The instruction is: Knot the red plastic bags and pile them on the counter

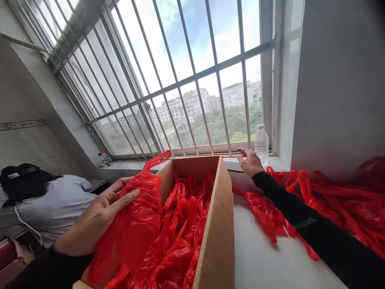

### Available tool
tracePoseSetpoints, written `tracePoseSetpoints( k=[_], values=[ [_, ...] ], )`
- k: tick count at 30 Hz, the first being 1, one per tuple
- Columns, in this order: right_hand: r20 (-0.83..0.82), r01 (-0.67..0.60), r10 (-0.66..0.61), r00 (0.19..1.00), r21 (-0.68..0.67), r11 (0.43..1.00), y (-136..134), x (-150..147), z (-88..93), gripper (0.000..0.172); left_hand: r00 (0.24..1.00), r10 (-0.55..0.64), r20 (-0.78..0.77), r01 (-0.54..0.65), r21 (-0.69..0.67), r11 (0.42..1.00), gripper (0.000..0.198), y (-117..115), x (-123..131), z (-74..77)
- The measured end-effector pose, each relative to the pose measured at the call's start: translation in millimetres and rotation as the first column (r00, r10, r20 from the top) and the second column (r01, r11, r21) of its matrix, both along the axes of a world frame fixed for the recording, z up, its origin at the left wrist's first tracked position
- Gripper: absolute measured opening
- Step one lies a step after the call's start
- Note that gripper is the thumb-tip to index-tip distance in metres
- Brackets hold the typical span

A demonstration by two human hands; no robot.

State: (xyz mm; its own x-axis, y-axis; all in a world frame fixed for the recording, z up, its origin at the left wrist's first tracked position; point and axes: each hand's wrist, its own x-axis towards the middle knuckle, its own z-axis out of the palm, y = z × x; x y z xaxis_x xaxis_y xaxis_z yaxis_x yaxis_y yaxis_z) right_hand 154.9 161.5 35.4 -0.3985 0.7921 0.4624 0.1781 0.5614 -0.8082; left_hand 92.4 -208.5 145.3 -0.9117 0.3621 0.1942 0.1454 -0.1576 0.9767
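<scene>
Red film, thin and crinkled, lies under the left hand [96, 218]. The palm rests flat on a puffed red plastic bag [135, 224] with the fingers stretched out along it, pressing rather than pinching. I cannot tell whether the thumb hooks behind the film. The bag leans against the left wall of an open cardboard box [219, 224], and one loop handle sticks up over the far corner. More red bags fill the box loosely.

The bag looks very light, limp and slick. It would likely slide under a flat palm and crumple wherever it is squeezed. The loop handles or a gathered fistful of film seem the surest places to hold it.

The right hand [249, 161] is well apart, out over the window sill with its fingers loosely spread and holding nothing. It is just beside a clear water bottle [261, 143] and above a dark flat thing [233, 167] that I cannot identify.

A heap of red bags [331, 204] sprawls on the white table [264, 261] to the right of the box. Another person [48, 204] in a grey top sits low at the left.
</scene>
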Motion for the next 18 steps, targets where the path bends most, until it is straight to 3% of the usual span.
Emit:
tracePoseSetpoints(
  k=[3,5,6,7,9,11,12,14,18],
  values=[
    [-0.141,-0.156,0.174,0.975,0.129,0.979,-53.6,36.7,34.8,0.026,0.970,-0.241,-0.014,0.238,-0.130,0.963,0.066,15.8,-7.8,25.0],
    [-0.244,-0.428,0.465,0.851,0.191,0.883,-92.7,54.4,48.9,0.030,0.955,-0.294,-0.036,0.288,-0.109,0.951,0.065,25.0,3.0,33.9],
    [-0.264,-0.539,0.557,0.787,0.143,0.830,-110.3,60.3,52.0,0.035,0.951,-0.307,-0.039,0.302,-0.097,0.948,0.065,29.1,11.8,36.0],
    [-0.305,-0.644,0.631,0.713,0.072,0.762,-125.5,64.6,52.5,0.042,0.944,-0.328,-0.037,0.324,-0.093,0.942,0.065,32.8,21.8,36.7],
    [-0.426,-0.834,0.747,0.511,-0.034,0.551,-147.4,71.1,47.2,0.049,0.918,-0.395,-0.028,0.392,-0.069,0.917,0.066,38.2,41.9,34.4],
    [-0.551,-0.933,0.768,0.327,-0.058,0.356,-158.5,80.0,37.5,0.044,0.876,-0.482,0.005,0.482,-0.056,0.874,0.063,41.3,59.9,28.8],
    [-0.603,-0.950,0.749,0.276,-0.055,0.306,-161.1,86.6,32.3,0.041,0.854,-0.519,0.026,0.520,-0.057,0.852,0.061,42.3,68.1,25.4],
    [-0.677,-0.949,0.682,0.276,-0.080,0.304,-162.8,103.9,22.1,0.037,0.828,-0.557,0.067,0.561,-0.084,0.823,0.056,43.9,84.4,18.3],
    [-0.726,-0.896,0.562,0.395,-0.171,0.409,-161.7,144.3,3.2,0.038,0.793,-0.598,0.115,0.607,-0.222,0.763,0.055,53.3,119.9,-0.5]
  ],
)
